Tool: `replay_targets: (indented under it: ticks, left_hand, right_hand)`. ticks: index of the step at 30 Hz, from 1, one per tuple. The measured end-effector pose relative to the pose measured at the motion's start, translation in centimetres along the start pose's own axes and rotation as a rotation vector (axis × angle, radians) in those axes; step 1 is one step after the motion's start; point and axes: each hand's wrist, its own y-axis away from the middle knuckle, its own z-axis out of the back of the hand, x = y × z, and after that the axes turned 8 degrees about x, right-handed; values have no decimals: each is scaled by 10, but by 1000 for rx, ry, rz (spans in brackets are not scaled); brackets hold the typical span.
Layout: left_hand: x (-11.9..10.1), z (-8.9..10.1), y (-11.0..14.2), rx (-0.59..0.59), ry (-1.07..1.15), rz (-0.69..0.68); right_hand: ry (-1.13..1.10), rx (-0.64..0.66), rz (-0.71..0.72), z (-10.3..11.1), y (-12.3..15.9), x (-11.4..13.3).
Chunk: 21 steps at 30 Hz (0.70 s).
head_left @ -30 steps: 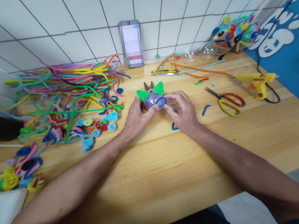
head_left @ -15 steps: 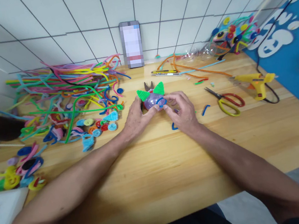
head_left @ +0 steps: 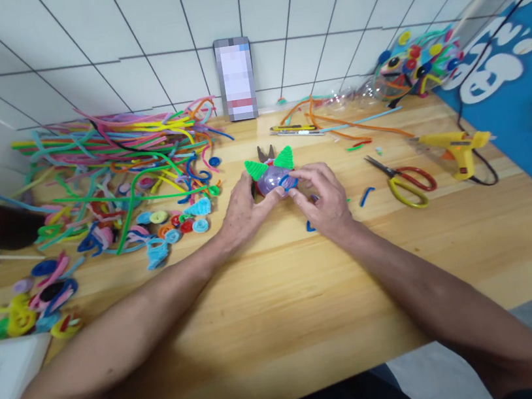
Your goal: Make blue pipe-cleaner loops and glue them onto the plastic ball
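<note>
A clear, purple-looking plastic ball (head_left: 270,180) carries two green fuzzy triangles (head_left: 283,158) on its far side. My left hand (head_left: 244,210) is closed around the ball's left side, its thumb on the front. A coiled blue pipe cleaner piece (head_left: 288,182) lies against the ball's right front. Fingers and thumb of my right hand (head_left: 324,198) pinch that blue piece at the ball's surface. Just behind the ball, the dark jaws of pliers (head_left: 266,153) stick out; the rest of them is hidden.
Many colourful pipe cleaners (head_left: 124,140) and coiled pieces lie left. Scissors (head_left: 405,183) and a yellow glue gun (head_left: 457,147) lie right. A phone (head_left: 236,79) leans on the tiled wall, near a utility knife (head_left: 296,130). A decorated clear ball (head_left: 413,66) stands back right.
Almost nothing differs. The right fingers have shifted very slightly at the blue piece; both hands stay at the ball, and the whole view has moved a touch.
</note>
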Motion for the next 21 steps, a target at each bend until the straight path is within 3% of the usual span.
replay_targets:
  ticks: [21]
  left_hand:
    - [0,1,1,14,-20,-2]
  right_hand:
    - [21,-14,63,-3,-1,1]
